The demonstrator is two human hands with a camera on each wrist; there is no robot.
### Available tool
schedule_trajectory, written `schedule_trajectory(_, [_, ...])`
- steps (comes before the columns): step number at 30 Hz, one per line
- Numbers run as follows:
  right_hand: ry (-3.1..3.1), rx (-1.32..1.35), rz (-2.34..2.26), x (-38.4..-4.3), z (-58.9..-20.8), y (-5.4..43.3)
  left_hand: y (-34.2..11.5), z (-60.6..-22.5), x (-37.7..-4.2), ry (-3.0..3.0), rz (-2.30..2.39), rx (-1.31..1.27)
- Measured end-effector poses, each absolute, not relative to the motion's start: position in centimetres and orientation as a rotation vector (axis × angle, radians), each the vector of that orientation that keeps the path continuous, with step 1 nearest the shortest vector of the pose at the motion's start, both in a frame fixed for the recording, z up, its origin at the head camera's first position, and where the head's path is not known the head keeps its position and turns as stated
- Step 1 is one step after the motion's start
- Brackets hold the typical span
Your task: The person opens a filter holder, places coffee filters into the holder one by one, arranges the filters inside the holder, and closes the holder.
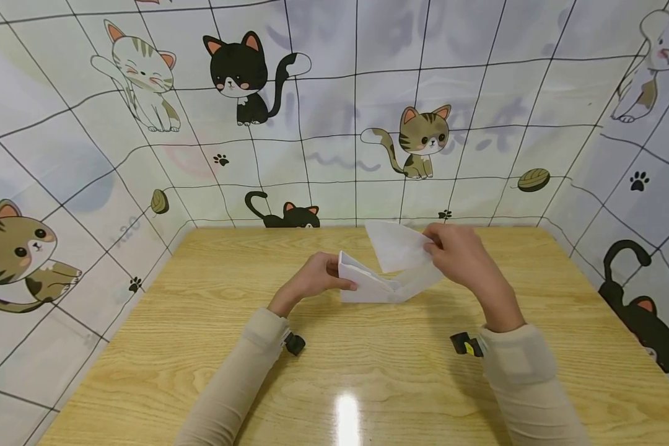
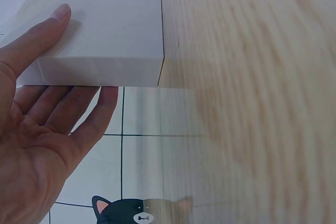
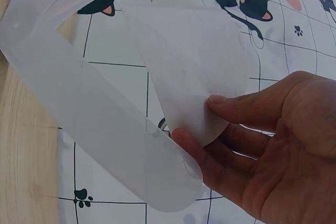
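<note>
Your beige sleeves (image 1: 234, 378) cross the bottom edge. At the frame's centre, your left hand (image 1: 314, 275) grips a white box (image 1: 365, 291) between thumb and fingers; rightward, your right hand (image 1: 459, 254) pinches a white sheet (image 1: 398, 244) (a translucent flap (image 3: 105, 129) slants beneath) over the table (image 1: 368, 356).

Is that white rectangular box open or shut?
Open: the white rectangular box gapes along its top, and its translucent white strip extends outward.

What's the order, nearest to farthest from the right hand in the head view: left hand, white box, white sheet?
1. White sheet: pinched in the right hand.
2. White box: left of that hand.
3. Left hand: farther left, gripping the box.
</note>
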State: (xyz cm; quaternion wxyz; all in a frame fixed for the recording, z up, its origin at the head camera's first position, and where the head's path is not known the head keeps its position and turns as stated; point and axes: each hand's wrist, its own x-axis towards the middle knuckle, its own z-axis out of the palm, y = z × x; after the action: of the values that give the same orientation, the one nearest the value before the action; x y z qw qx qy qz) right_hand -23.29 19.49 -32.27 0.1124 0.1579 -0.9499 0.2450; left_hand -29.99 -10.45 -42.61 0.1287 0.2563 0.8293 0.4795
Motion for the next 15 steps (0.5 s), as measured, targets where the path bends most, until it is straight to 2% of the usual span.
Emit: schedule_trajectory(15, [-2.801,0.508,0.715,-23.5,-32.9,18.2,-10.5,-42.4,-30.0,2.411,1.394,0.75])
